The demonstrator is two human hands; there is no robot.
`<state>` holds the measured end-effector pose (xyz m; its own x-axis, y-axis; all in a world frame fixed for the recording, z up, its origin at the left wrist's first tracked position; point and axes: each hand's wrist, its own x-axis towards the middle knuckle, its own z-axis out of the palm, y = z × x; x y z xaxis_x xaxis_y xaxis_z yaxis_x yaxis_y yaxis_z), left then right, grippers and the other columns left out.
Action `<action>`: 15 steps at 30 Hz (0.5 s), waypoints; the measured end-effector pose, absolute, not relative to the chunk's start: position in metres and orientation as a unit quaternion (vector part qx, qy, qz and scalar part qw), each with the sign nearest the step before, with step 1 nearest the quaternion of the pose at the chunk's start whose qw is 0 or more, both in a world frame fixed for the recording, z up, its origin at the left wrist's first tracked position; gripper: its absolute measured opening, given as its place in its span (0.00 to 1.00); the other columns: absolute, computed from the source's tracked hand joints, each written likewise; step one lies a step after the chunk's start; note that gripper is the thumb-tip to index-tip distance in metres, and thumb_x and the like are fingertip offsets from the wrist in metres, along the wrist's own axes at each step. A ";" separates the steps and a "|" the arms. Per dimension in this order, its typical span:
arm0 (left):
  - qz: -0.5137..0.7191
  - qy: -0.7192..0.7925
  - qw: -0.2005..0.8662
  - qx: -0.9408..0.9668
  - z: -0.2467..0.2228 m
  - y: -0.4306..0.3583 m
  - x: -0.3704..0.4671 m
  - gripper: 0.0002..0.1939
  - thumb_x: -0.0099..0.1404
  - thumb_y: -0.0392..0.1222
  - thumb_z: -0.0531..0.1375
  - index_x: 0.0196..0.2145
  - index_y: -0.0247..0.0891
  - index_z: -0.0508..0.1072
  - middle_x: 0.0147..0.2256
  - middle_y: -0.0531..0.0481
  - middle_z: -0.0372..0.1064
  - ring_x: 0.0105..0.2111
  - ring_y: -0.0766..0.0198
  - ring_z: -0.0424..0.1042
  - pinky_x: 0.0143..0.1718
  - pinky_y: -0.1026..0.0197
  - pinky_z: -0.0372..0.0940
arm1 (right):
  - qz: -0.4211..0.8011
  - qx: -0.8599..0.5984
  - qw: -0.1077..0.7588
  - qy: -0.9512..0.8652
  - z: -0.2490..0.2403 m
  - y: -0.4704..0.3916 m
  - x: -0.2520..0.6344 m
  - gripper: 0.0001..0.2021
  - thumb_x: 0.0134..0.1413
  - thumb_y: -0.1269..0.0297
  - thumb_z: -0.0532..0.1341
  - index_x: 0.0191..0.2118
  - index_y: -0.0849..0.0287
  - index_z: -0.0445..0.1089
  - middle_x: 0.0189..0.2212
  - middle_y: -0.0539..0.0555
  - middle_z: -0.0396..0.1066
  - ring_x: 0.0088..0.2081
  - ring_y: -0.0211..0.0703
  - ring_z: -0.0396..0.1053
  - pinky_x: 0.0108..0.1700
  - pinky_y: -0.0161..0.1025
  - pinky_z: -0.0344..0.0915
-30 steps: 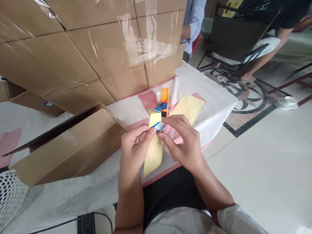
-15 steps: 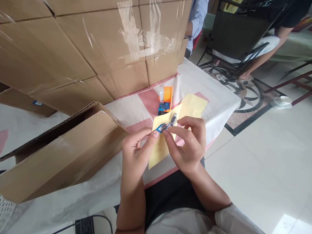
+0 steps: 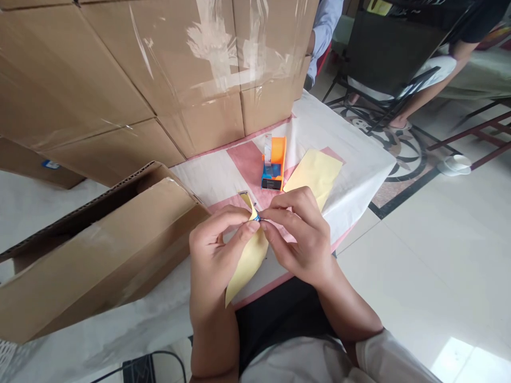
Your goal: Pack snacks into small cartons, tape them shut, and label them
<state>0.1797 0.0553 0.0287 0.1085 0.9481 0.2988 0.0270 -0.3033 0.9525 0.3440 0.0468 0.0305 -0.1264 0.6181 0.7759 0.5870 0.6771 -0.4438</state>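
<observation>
The grip of the left hand (image 3: 215,239) is closed, thumb against forefinger, on a curling yellow sheet (image 3: 248,258), whose long axis runs toward the person's body, the near end slanting leftward below the hand. Just right of those fingertips, at the sheet's bend, sits a small blue piece (image 3: 256,217), mostly hidden by fingers, so its own long axis cannot be told. It lies directly between the two hands, about equally near to both. Beyond it, apart on the cloth-covered surface (image 3: 359,151), stands an orange and blue tape dispenser (image 3: 278,154). From the right, the right hand (image 3: 301,234) brings thumb and forefinger tips to the piece; whether they pinch it cannot be told
</observation>
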 end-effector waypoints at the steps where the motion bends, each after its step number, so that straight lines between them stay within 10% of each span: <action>1: 0.532 0.401 0.432 0.608 0.028 0.056 0.179 0.06 0.64 0.32 0.68 0.34 0.44 0.81 0.34 0.55 0.78 0.34 0.65 0.76 0.41 0.63 0.70 | 0.014 -0.402 0.518 -0.755 0.032 0.047 0.344 0.10 0.63 0.75 0.63 0.47 0.57 0.73 0.41 0.56 0.71 0.42 0.48 0.67 0.42 0.48 0.69; 9: 0.513 0.390 0.474 0.600 0.027 0.055 0.181 0.03 0.64 0.36 0.69 0.33 0.43 0.81 0.33 0.54 0.77 0.34 0.63 0.76 0.40 0.62 0.70 | 0.066 -0.392 0.513 -0.761 0.038 0.051 0.344 0.05 0.65 0.74 0.60 0.41 0.57 0.69 0.38 0.57 0.70 0.40 0.46 0.67 0.40 0.46 0.67; 15: 0.536 0.465 0.479 0.517 0.020 0.056 0.184 0.11 0.67 0.49 0.67 0.32 0.40 0.77 0.32 0.52 0.77 0.33 0.63 0.75 0.32 0.64 0.67 | 0.321 -0.417 0.680 -0.511 0.031 0.062 0.358 0.14 0.74 0.60 0.51 0.35 0.56 0.65 0.30 0.50 0.63 0.30 0.39 0.63 0.31 0.38 0.61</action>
